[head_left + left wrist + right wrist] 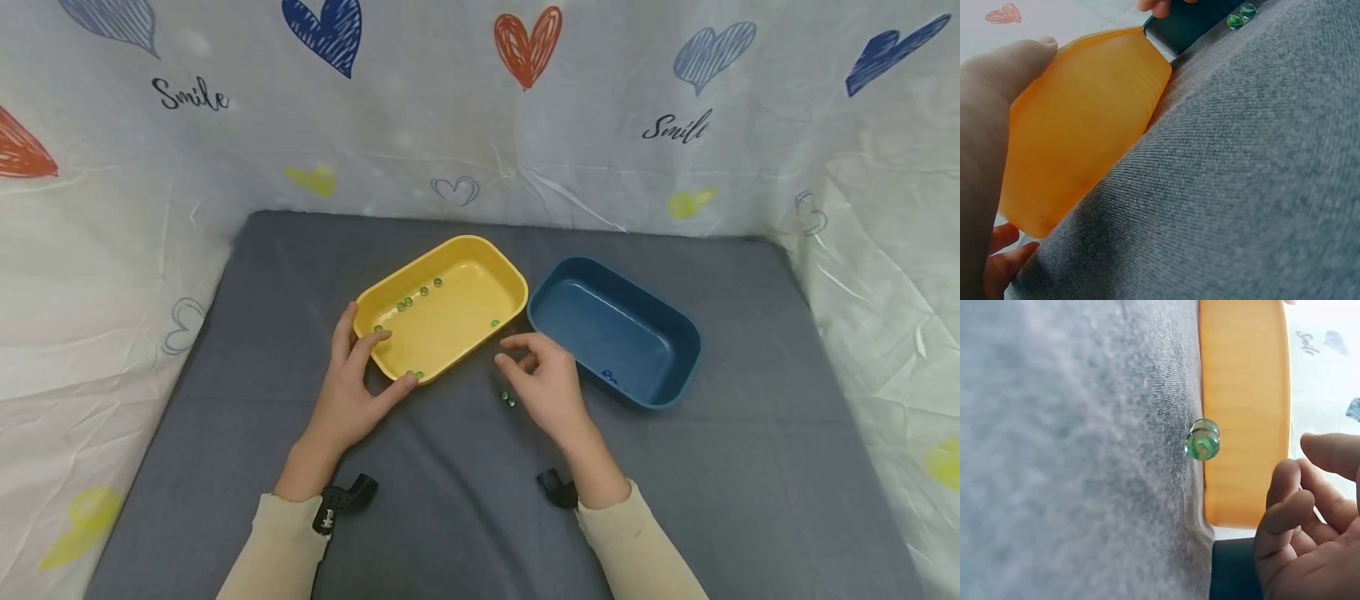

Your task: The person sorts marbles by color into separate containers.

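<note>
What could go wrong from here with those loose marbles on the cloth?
1. The two green marbles lie loose on the grey cloth beside the right hand; a clumsy pinch may send them rolling off.
2. The left hand grips the yellow tray at its near corner; tilting it could spill the marbles inside.
3. The blue tray sits against the yellow one, so a nudge may shift both.

The yellow tray (480, 279) and blue tray (637, 312) look like smooth, faintly glossy plastic. The green marbles (1202, 439) are shiny glass. The counter (465, 500) wears matt, coarse-woven grey cloth.
</note>
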A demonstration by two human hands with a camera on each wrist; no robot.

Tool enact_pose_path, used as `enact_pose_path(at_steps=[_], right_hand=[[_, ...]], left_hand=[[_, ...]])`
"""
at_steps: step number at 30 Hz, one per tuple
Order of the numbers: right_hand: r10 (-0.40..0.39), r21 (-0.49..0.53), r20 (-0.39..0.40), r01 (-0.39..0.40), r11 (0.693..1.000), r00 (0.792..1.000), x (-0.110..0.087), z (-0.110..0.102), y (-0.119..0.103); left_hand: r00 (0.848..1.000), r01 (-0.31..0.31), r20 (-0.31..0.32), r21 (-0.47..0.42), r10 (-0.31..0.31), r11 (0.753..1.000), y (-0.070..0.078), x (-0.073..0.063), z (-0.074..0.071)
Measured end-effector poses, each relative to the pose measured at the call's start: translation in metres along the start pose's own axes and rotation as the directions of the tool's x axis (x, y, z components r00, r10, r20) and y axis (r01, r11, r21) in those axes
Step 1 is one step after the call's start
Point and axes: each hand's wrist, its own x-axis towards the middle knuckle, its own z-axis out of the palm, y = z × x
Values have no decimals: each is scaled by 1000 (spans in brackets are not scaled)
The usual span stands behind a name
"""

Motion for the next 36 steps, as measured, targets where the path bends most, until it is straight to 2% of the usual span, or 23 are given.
enact_pose_path(at_steps=[8, 16, 24, 36], right_hand=[[23, -26, 77, -21, 999, 997, -9, -5, 7], [51, -45, 180, -44, 998, 982, -13, -5, 14], [69, -82, 229, -52, 995, 971, -15, -3, 17], [62, -135, 243, -29, 990, 968, -16, 3, 20]], left_hand=[[1000, 4, 2, -5, -4, 1000, 0, 1, 1], [1000, 16, 6, -8, -16, 1000, 0, -1, 1], [1000, 13, 8, -15, -13, 1000, 0, 0, 0], [1000, 12, 9, -11, -12, 1000, -1, 0, 0]])
